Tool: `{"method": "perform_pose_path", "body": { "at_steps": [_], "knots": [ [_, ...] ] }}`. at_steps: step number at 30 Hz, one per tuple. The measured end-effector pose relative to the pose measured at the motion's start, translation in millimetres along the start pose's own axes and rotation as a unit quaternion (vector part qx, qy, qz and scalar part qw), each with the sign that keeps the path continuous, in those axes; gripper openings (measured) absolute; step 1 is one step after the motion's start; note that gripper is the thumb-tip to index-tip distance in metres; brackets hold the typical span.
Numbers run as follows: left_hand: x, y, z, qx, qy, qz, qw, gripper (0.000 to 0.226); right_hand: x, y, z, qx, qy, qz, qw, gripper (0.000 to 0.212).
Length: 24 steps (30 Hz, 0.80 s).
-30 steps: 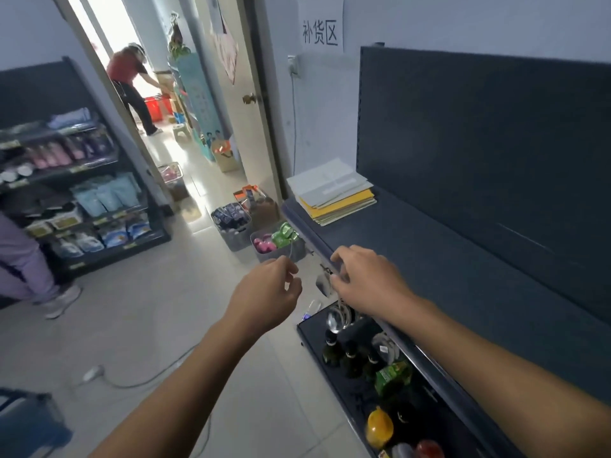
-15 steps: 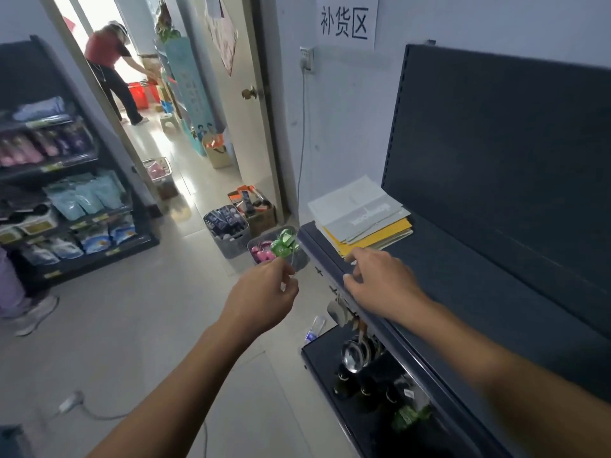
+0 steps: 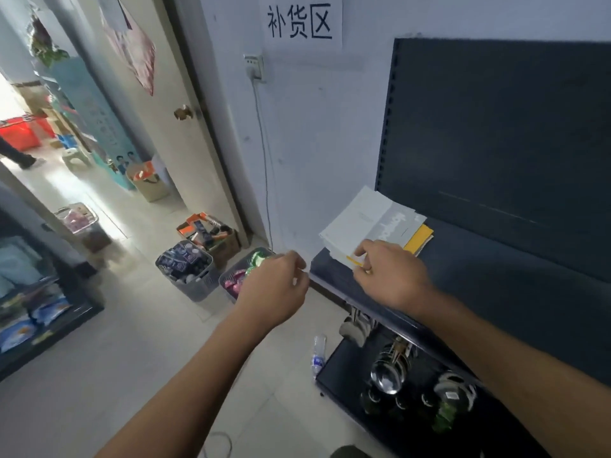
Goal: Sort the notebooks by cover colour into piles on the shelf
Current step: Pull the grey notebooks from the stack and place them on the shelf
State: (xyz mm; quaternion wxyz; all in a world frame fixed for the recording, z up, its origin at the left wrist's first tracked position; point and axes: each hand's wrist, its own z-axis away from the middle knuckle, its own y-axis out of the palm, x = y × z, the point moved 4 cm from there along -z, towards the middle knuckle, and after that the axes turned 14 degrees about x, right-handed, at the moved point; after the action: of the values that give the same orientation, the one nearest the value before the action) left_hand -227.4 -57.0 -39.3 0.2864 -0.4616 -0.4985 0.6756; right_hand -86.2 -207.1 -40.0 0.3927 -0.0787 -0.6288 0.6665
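Fingers (image 3: 363, 252) of the right hand (image 3: 390, 276) curl round a near corner of the notebooks (image 3: 367, 214), whose long axis slants away rightward.

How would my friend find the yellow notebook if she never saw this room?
Find the dark shelf under the paper sign. At its left end lies a stack of notebooks. The yellow notebook peeks out beneath the white and grey covers, the only bright colour there.

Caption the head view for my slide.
Right hand touches the notebook stack on the shelf; left hand hovers nearby.
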Motion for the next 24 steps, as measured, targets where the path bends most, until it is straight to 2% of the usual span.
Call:
{"method": "perform_pose_path", "body": {
  "at_steps": [7,12,16,21,24],
  "knots": [
    [-14,-15,-79,0.012,0.092,-0.027,0.995,0.025,-30,-9,-30,-0.047,0.091,-0.034,0.994,0.031],
    [-36,-13,-141,0.054,0.165,-0.051,0.984,0.027,-52,-12,-52,-0.064,0.145,-0.063,0.985,0.032],
    [-51,-5,-182,0.065,0.210,-0.060,0.974,0.024,-70,-10,-61,-0.075,0.200,-0.108,0.971,0.024],
    [-54,11,-218,0.067,0.198,-0.116,0.971,0.035,-88,-3,-63,-0.076,0.268,-0.198,0.940,0.016],
    [-51,20,-233,0.093,0.169,-0.152,0.969,0.044,-94,5,-64,-0.056,0.299,-0.235,0.923,0.026]
  ]
}}
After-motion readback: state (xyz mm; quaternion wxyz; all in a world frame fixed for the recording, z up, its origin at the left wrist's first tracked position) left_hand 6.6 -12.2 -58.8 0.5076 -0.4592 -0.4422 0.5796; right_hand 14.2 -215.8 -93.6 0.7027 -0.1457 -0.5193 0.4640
